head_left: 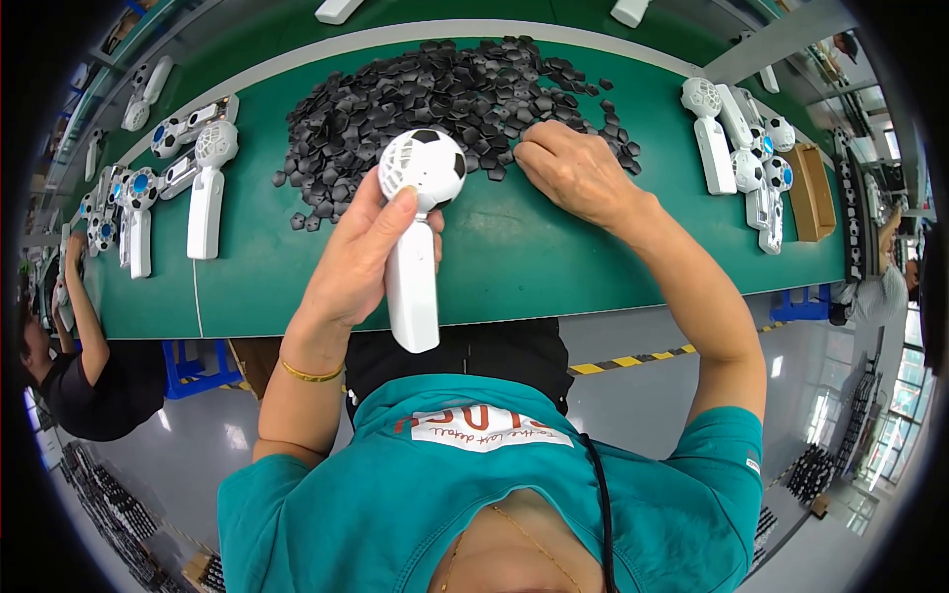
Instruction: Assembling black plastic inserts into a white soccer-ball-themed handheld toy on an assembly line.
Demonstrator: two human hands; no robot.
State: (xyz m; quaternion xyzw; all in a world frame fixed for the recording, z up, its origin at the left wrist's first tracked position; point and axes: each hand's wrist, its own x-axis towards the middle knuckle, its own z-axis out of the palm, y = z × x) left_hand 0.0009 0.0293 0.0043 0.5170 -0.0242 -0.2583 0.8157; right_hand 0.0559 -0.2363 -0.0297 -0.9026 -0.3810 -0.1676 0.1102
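Fingers (395, 212) of the left hand (356, 262) are wrapped tight around a small white hand fan (413, 237). The thumb lies up along the round head, and the other fingers curl behind the neck. The fan stands almost straight up and down, with its long handle pointing back at the person and hanging past the near edge of the green worktop (554, 267). Its round head looks like a football, white with black patches and little holes on one side. A thin gold bangle (310, 375) sits on the left wrist.

Farther out, the right hand (573, 173) lies palm down on the worktop. Its fingers are bent and close together, and the tips press into the edge of a big pile of small black pieces (435, 94). Whether they pinch a piece cannot be told. The pile spreads wide across the middle of the worktop, just behind the fan head.

On the left side, well apart from the hands, more white fans (203, 193) lie in a row, some with blue middles. On the right side more white fans (717, 138) lie close together, near a brown box (813, 193). At the far left another person's arm (84, 316) reaches up to the worktop.
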